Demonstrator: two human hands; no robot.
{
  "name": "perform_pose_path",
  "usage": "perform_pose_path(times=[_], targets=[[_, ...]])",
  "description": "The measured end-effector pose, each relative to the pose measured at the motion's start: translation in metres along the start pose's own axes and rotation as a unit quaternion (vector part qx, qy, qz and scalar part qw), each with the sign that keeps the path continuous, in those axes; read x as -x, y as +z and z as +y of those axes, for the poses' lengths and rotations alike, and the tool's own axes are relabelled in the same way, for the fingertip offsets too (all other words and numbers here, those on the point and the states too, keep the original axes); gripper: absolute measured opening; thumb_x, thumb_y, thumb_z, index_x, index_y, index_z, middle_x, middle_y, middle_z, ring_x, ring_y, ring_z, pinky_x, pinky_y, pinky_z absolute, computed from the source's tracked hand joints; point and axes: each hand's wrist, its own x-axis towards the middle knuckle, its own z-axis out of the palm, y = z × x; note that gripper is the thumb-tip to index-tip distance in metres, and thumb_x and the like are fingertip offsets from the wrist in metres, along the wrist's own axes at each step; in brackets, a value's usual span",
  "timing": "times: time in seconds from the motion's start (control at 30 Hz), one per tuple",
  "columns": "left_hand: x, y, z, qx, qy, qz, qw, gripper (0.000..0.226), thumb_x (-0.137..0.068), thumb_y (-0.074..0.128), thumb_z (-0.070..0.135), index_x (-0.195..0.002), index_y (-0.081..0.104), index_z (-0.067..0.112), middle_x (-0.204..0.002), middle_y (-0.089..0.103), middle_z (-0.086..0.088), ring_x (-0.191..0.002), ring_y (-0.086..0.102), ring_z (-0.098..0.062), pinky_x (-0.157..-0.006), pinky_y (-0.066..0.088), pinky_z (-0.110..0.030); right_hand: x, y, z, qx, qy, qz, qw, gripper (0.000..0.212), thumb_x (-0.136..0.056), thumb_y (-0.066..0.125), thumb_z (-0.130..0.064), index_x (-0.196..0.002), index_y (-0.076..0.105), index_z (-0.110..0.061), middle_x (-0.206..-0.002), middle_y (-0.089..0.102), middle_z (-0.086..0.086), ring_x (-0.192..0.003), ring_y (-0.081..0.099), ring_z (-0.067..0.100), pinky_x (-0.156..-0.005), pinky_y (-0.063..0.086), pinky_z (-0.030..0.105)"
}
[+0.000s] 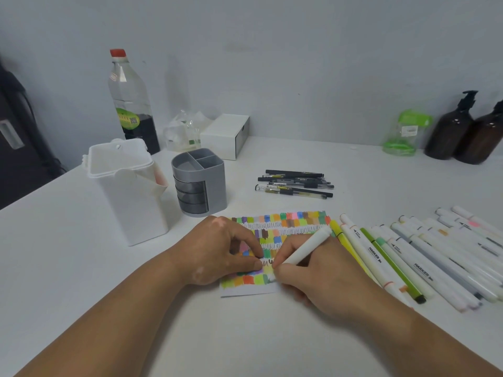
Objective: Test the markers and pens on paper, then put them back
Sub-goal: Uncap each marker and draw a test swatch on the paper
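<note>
Right hand [313,270] pinches a smooth white cylindrical marker [307,248], tip down on the swatch-gridded paper [294,224], whose left side the left hand [226,248] pins with bent fingertips; loose markers [424,254] lie right of the paper, slim black pens [294,183] beyond it.

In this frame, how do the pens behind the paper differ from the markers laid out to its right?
The pens are slim, black or clear-bodied; the markers are thicker, mostly white-barrelled. The pens lie in a small tight heap; the markers are spread in a wide row. The pens are fewer than the markers. Both lie flat on the white table, outside the grey organiser.
</note>
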Motion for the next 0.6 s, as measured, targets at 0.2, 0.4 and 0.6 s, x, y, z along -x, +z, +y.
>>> perform_pose_path(times=[0.2,0.4,0.6], targets=[[-0.0011,0.0006,0.0001,0.004,-0.01,-0.007,1.0,0.013,-0.079,0.079,0.052,-0.089,0.076,0.046,-0.058,0.05,0.02,-0.059,0.046,-0.004,-0.053,0.034,-0.018,0.0,0.0004,-0.0009,0.02,0.006,0.008,1.0,0.006,-0.072,0.065,-0.029,-0.075,0.069,-0.026,-0.057,0.068,0.001,-0.048,0.06,0.009,-0.046,0.048,0.025],[-0.0012,0.0002,0.0012,-0.004,-0.014,-0.013,1.0,0.013,-0.079,0.079,0.053,-0.089,0.075,0.045,-0.059,0.051,0.024,-0.058,0.046,-0.002,-0.052,0.033,-0.016,0.0007,0.0,-0.0023,0.025,0.012,0.014,1.0,0.011,-0.071,0.063,-0.031,-0.076,0.066,-0.022,-0.057,0.068,0.002,-0.048,0.06,0.01,-0.046,0.048,0.026],[-0.0021,0.0006,0.0009,-0.009,-0.02,-0.017,1.0,0.014,-0.08,0.078,0.053,-0.091,0.074,0.045,-0.058,0.051,0.023,-0.058,0.046,-0.003,-0.052,0.034,-0.017,-0.0003,-0.0005,-0.0025,0.037,0.014,0.023,0.999,0.007,-0.076,0.063,-0.027,-0.076,0.065,-0.021,-0.06,0.069,0.003,-0.049,0.061,0.01,-0.047,0.051,0.027]])
